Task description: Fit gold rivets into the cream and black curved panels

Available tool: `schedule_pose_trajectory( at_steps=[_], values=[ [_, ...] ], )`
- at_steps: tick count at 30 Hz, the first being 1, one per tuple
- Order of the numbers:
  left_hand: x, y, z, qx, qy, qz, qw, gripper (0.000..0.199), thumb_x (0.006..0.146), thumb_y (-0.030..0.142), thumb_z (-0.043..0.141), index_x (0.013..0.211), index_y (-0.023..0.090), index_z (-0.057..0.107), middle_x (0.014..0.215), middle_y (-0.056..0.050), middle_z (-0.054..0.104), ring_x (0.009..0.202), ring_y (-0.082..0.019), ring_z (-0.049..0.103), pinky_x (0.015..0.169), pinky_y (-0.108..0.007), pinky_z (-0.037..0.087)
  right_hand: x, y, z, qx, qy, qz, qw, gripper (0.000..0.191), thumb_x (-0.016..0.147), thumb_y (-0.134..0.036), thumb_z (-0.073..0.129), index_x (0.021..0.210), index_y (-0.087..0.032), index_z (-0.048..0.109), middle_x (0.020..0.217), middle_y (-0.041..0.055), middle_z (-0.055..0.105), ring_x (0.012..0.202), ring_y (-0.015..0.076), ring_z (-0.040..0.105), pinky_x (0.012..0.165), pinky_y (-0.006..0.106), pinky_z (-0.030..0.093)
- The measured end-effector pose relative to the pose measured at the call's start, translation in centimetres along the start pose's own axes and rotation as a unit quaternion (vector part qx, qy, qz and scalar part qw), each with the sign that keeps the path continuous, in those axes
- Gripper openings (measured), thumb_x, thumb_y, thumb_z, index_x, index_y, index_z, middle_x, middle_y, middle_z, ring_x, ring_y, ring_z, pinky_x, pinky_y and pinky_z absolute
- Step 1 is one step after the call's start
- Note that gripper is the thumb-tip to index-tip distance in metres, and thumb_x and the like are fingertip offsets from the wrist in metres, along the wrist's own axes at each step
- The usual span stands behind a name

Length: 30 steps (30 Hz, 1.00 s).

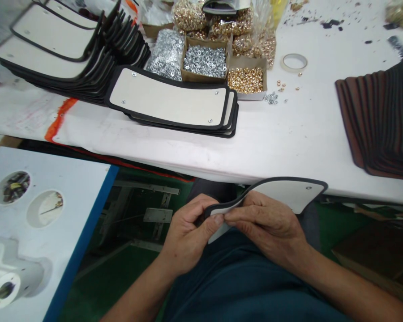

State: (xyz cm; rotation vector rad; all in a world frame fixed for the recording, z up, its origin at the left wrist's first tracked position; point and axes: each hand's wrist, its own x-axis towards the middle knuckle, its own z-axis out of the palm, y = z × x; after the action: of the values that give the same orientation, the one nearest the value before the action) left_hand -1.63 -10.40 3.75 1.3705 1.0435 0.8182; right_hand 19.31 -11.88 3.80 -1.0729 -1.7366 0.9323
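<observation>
A white panel with black edging [285,192] is held over my lap, bent upward at its left part, with one eyelet showing near its right corner. My left hand [191,232] grips its left end, thumb on the white face. The fingers of my right hand [272,221] are pinched together at the same end, beside the left thumb; whether a small part is between them is hidden. Beyond, a short stack of similar panels [171,98] with metal eyelets at the corners lies on the white table [201,154].
Taller panel stacks [53,40] stand at the back left. Boxes of silver eyelets [204,60] and gold eyelets [246,80] sit beside bags and a tape roll [294,62]. Brown panels [379,120] fan out at right. A sewing machine [13,268] is at lower left.
</observation>
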Motion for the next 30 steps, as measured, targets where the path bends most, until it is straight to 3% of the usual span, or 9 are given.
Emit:
schedule_pose_trajectory(
  at_steps=[4,9,17,23,26,28,30],
  values=[
    [-0.08,0.12,0.04,0.008,-0.002,-0.002,1.0,0.011,0.098,0.028,0.071,0.097,0.018,0.076,0.091,-0.002,0.068,0.082,-0.015,0.063,0.075,-0.025,0.048,0.24,0.0,-0.07,0.004,-0.005,0.006,1.0,0.02,0.096,-0.012,0.072,0.107,-0.026,0.08,0.079,-0.0007,0.063,0.069,0.0105,0.063,0.058,0.021,0.049],
    [-0.14,0.34,0.07,0.014,-0.002,0.004,1.0,0.009,0.099,0.027,0.071,0.097,0.019,0.075,0.091,-0.001,0.067,0.083,-0.014,0.063,0.075,-0.024,0.047,0.38,-0.3,-0.06,-0.026,0.036,0.002,0.999,0.009,0.092,-0.014,0.079,0.097,-0.021,0.079,0.067,-0.0041,0.055,0.061,0.0093,0.053,0.056,0.022,0.044],
    [-0.05,0.44,0.08,0.035,0.006,0.023,0.999,0.007,0.098,0.024,0.071,0.098,0.019,0.076,0.092,-0.001,0.068,0.083,-0.014,0.064,0.074,-0.024,0.048,0.26,-0.31,-0.22,-0.041,0.002,-0.017,0.999,0.01,0.096,-0.013,0.073,0.1,-0.02,0.078,0.074,-0.0011,0.062,0.065,0.0106,0.058,0.057,0.022,0.045],
    [-0.22,0.33,0.13,0.07,0.012,0.066,0.995,0.007,0.098,0.018,0.071,0.101,0.022,0.075,0.095,0.001,0.069,0.086,-0.011,0.066,0.077,-0.022,0.05,0.37,-0.2,-0.3,-0.049,-0.013,-0.01,0.999,0.012,0.097,-0.013,0.072,0.1,-0.023,0.077,0.075,-0.0015,0.064,0.066,0.0107,0.06,0.058,0.023,0.046],
    [-0.33,0.36,0.03,0.106,0.004,0.103,0.989,0.014,0.098,0.014,0.069,0.108,0.023,0.074,0.099,0.001,0.071,0.089,-0.011,0.067,0.081,-0.021,0.052,0.27,-0.3,-0.16,-0.056,0.008,-0.007,0.998,0.012,0.095,-0.013,0.074,0.097,-0.024,0.075,0.074,-0.0025,0.061,0.066,0.0109,0.058,0.058,0.023,0.046],
    [-0.32,0.46,-0.07,0.129,-0.005,0.128,0.983,0.018,0.099,0.011,0.068,0.111,0.023,0.074,0.101,0.0,0.072,0.094,-0.011,0.067,0.084,-0.022,0.052,0.17,-0.31,-0.07,-0.066,0.056,-0.005,0.996,0.015,0.092,-0.016,0.079,0.103,-0.024,0.073,0.085,-0.0005,0.063,0.067,0.011,0.056,0.06,0.024,0.048],
    [-0.3,0.59,-0.18,0.149,-0.009,0.152,0.977,0.021,0.098,0.009,0.067,0.114,0.022,0.073,0.103,-0.001,0.072,0.097,-0.011,0.068,0.085,-0.022,0.053,0.09,-0.21,-0.06,-0.093,0.093,-0.006,0.991,0.032,0.091,-0.02,0.081,0.12,-0.023,0.069,0.113,0.0073,0.067,0.074,0.0121,0.059,0.064,0.026,0.054]
  ],
)
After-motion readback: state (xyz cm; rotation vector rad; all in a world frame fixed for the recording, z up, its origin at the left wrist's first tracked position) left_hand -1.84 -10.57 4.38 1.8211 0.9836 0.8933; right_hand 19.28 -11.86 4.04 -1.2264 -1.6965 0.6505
